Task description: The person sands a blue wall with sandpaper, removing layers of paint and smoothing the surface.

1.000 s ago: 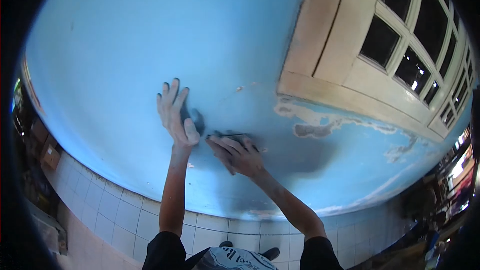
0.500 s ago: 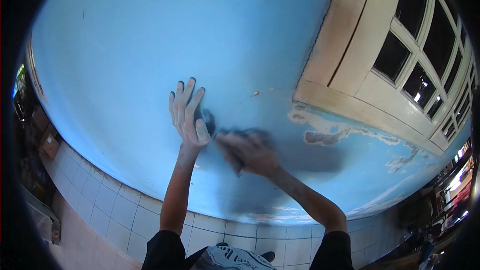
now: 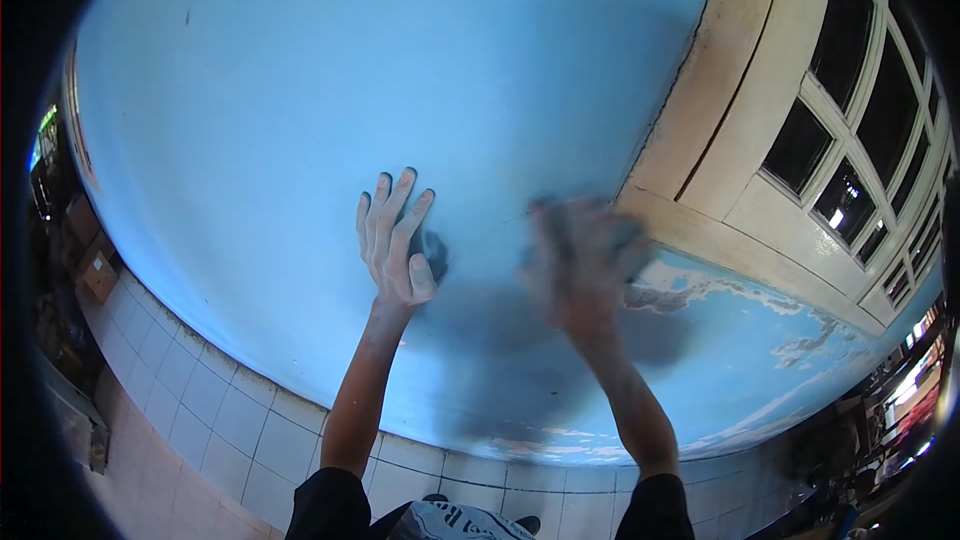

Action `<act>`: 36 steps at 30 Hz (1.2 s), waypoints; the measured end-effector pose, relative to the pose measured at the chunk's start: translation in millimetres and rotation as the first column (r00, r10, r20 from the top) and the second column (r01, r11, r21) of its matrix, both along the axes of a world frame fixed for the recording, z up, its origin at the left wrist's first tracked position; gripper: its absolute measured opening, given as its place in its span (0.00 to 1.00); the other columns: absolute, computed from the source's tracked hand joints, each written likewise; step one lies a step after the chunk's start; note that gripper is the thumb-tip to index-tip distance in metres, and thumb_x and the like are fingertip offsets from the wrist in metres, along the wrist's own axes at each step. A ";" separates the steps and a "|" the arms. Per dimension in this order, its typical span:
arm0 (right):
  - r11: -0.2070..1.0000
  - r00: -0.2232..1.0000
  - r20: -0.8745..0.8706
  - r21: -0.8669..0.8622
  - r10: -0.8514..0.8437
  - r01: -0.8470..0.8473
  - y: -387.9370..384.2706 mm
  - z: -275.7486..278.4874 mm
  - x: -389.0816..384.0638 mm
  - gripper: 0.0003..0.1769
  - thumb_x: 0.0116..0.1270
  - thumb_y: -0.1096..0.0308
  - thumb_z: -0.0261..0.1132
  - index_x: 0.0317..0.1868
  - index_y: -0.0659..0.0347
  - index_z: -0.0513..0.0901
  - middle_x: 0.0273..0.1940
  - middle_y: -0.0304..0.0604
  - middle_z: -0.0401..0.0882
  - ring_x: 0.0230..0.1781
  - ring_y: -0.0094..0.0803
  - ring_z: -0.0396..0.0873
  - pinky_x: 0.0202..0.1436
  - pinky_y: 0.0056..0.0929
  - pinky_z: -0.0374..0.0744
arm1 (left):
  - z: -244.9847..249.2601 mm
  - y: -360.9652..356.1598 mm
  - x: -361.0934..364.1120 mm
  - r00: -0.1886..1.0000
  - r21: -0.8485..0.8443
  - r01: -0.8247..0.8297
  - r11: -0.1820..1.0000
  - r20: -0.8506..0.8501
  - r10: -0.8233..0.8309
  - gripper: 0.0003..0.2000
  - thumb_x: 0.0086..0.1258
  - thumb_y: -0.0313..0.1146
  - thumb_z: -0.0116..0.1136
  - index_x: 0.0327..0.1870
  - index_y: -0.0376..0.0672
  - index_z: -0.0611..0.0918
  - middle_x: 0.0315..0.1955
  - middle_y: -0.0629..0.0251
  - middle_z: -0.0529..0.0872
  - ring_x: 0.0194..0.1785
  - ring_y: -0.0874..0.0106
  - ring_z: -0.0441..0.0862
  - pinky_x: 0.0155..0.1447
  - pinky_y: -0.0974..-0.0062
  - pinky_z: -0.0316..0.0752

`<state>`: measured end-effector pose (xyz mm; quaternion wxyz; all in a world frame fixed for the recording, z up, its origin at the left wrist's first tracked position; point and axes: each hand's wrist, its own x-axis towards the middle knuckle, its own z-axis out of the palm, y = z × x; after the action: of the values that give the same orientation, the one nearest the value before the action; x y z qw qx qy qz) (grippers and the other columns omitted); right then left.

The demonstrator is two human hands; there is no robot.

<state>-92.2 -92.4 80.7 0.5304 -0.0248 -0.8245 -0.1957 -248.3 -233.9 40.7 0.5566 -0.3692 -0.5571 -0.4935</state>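
My left hand (image 3: 393, 250) lies against the light blue wall (image 3: 330, 80), fingers spread and stretched upward, with nothing in it. Pale dust coats its fingers and palm. To its right, my right hand (image 3: 580, 255) is smeared by motion against the wall, just below and left of the window frame's lower corner. Under its fingers is a dark, flat piece that looks like sandpaper, its edges blurred. Beside this hand, a patch of peeled paint (image 3: 690, 285) shows rough grey and white plaster.
A cream wooden window frame (image 3: 725, 90) with dark glass panes (image 3: 848, 195) is at the upper right. White tiles (image 3: 225, 410) run along the wall's foot. A cardboard box (image 3: 98, 277) stands at the far left. Cluttered shelves (image 3: 900, 410) are at the right edge.
My right hand has moved up and to the right across the wall, away from my left hand. The left hand stays flat on the wall; the view has shifted slightly.
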 end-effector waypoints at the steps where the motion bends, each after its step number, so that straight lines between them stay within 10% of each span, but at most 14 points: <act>1: 0.969 0.998 -0.070 -0.247 -0.006 -0.011 -4.7 20.0 4.7 0.35 0.60 0.47 0.63 0.68 0.43 0.70 0.71 0.35 0.62 0.72 0.37 0.59 0.74 0.54 0.52 | -1.0 0.4 0.6 1.000 0.005 0.000 1.000 -0.001 0.000 0.28 0.75 0.48 0.24 0.54 0.44 0.81 0.60 0.56 0.78 0.70 0.56 0.65 0.72 0.48 0.50; 4: 0.978 0.980 0.035 -0.064 -0.198 0.200 -17.1 18.5 4.5 0.37 0.58 0.44 0.64 0.67 0.43 0.71 0.71 0.34 0.62 0.72 0.42 0.59 0.73 0.53 0.55 | -0.5 0.7 0.0 1.000 0.011 0.007 1.000 -0.009 -0.006 0.28 0.75 0.48 0.24 0.55 0.44 0.81 0.60 0.56 0.78 0.70 0.56 0.65 0.72 0.48 0.50; 8: 0.898 0.958 0.286 0.427 -0.022 -0.107 16.3 -72.5 -12.6 0.30 0.63 0.48 0.61 0.66 0.42 0.73 0.70 0.35 0.63 0.72 0.42 0.58 0.74 0.55 0.52 | -0.1 -1.6 2.5 1.000 -0.011 0.007 1.000 0.003 -0.007 0.29 0.76 0.48 0.24 0.55 0.43 0.81 0.60 0.57 0.77 0.70 0.56 0.65 0.72 0.48 0.50; 14: 0.996 0.987 -0.139 -0.058 -0.081 0.073 -15.2 11.8 0.5 0.25 0.67 0.55 0.59 0.65 0.40 0.74 0.69 0.27 0.65 0.69 0.26 0.63 0.74 0.55 0.50 | 1.7 0.8 2.0 1.000 0.006 0.005 1.000 -0.009 -0.005 0.29 0.76 0.48 0.24 0.55 0.43 0.81 0.60 0.57 0.77 0.70 0.56 0.66 0.72 0.49 0.50; 16: 0.998 0.999 -0.044 -0.059 -0.021 0.019 -10.8 -28.0 -9.4 0.26 0.65 0.59 0.61 0.65 0.42 0.74 0.68 0.27 0.67 0.67 0.28 0.66 0.72 0.57 0.52 | -0.1 0.7 0.8 1.000 0.001 0.007 1.000 -0.002 -0.007 0.29 0.76 0.48 0.23 0.54 0.43 0.81 0.60 0.57 0.77 0.70 0.56 0.66 0.72 0.49 0.50; 18: 0.927 0.874 0.422 0.169 0.240 -0.336 -2.6 -62.1 -15.0 0.27 0.64 0.62 0.62 0.65 0.43 0.73 0.68 0.32 0.68 0.68 0.39 0.65 0.70 0.61 0.54 | -0.4 -1.1 2.6 1.000 -0.006 0.010 1.000 0.005 -0.010 0.29 0.76 0.48 0.22 0.54 0.43 0.81 0.60 0.57 0.77 0.70 0.56 0.66 0.72 0.49 0.50; 21: 0.938 0.934 0.122 0.042 0.336 -0.343 5.9 -37.3 -7.6 0.28 0.63 0.63 0.64 0.65 0.44 0.73 0.66 0.39 0.69 0.68 0.44 0.64 0.68 0.61 0.57 | -0.3 0.5 1.1 1.000 0.000 0.013 1.000 0.004 -0.013 0.30 0.76 0.49 0.22 0.54 0.43 0.81 0.60 0.58 0.78 0.70 0.57 0.66 0.72 0.49 0.50; 26: 0.983 0.970 -0.174 -0.099 -0.167 0.152 -20.3 28.7 4.4 0.28 0.61 0.60 0.66 0.64 0.47 0.74 0.62 0.44 0.71 0.63 0.45 0.68 0.68 0.55 0.60 | -0.8 1.1 -0.5 1.000 0.004 0.022 1.000 0.013 -0.022 0.30 0.76 0.49 0.21 0.54 0.44 0.81 0.60 0.58 0.78 0.69 0.57 0.66 0.72 0.48 0.50; 29: 0.970 0.971 0.100 -0.134 0.218 -0.204 -15.0 -81.9 -14.3 0.30 0.61 0.57 0.65 0.65 0.45 0.72 0.64 0.40 0.70 0.66 0.37 0.66 0.71 0.47 0.60 | 0.9 -0.8 1.8 0.999 -0.010 0.029 1.000 0.026 -0.028 0.31 0.76 0.49 0.21 0.54 0.44 0.82 0.60 0.58 0.78 0.69 0.57 0.67 0.72 0.49 0.50; 31: 0.934 0.893 0.433 0.255 0.120 -0.249 -23.2 -100.0 -5.5 0.27 0.64 0.58 0.61 0.65 0.43 0.74 0.62 0.32 0.72 0.65 0.29 0.68 0.71 0.44 0.62 | 1.0 -1.3 3.7 1.000 -0.004 0.022 1.000 0.022 -0.022 0.30 0.76 0.49 0.21 0.54 0.44 0.82 0.60 0.59 0.78 0.69 0.57 0.67 0.72 0.49 0.50; 34: 0.928 0.919 0.275 0.166 0.282 -0.334 -11.9 -77.7 -6.5 0.24 0.66 0.61 0.58 0.64 0.42 0.75 0.62 0.26 0.72 0.65 0.23 0.68 0.72 0.44 0.62 | 0.4 -0.2 2.7 1.000 0.000 0.018 1.000 0.015 -0.018 0.30 0.76 0.49 0.22 0.54 0.44 0.82 0.60 0.59 0.78 0.69 0.57 0.67 0.72 0.49 0.51; 36: 0.974 0.996 0.022 0.211 0.082 -0.085 -5.3 -36.0 -4.0 0.24 0.66 0.63 0.57 0.63 0.42 0.76 0.65 0.25 0.69 0.66 0.23 0.67 0.72 0.44 0.62 | -0.1 0.8 0.3 1.000 0.005 0.014 1.000 0.006 -0.014 0.30 0.76 0.49 0.22 0.54 0.44 0.82 0.60 0.59 0.78 0.69 0.57 0.67 0.72 0.49 0.51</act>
<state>-96.2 -97.7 44.7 0.5324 0.0675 -0.8027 -0.2601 -248.0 -233.1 40.6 0.5521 -0.3703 -0.5550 -0.5000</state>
